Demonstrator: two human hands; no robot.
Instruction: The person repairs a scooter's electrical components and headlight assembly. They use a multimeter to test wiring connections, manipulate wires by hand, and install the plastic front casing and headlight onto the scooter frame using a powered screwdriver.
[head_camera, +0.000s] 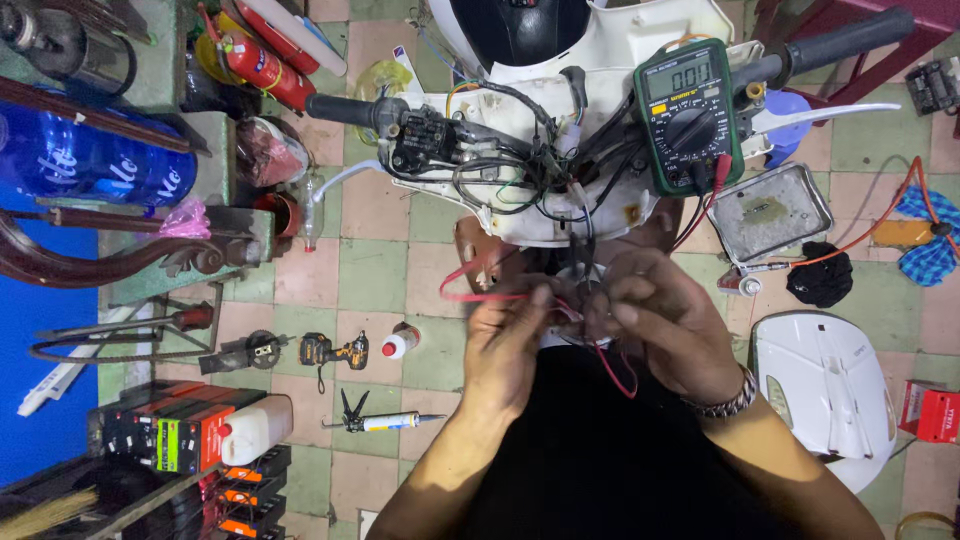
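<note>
Tiled floor below, red wire pinched between both hands

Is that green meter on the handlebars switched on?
On. The green meter shows dark digits on its lit display, with a red lead plugged in below.

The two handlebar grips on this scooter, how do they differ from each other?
The left grip is short, lies nearly level and ends near a red fire extinguisher. The right grip looks longer, slants upward and sits beside the green meter resting on the handlebar. Both are dark, ribbed and untouched; the left hand and right hand work on wires below.
</note>
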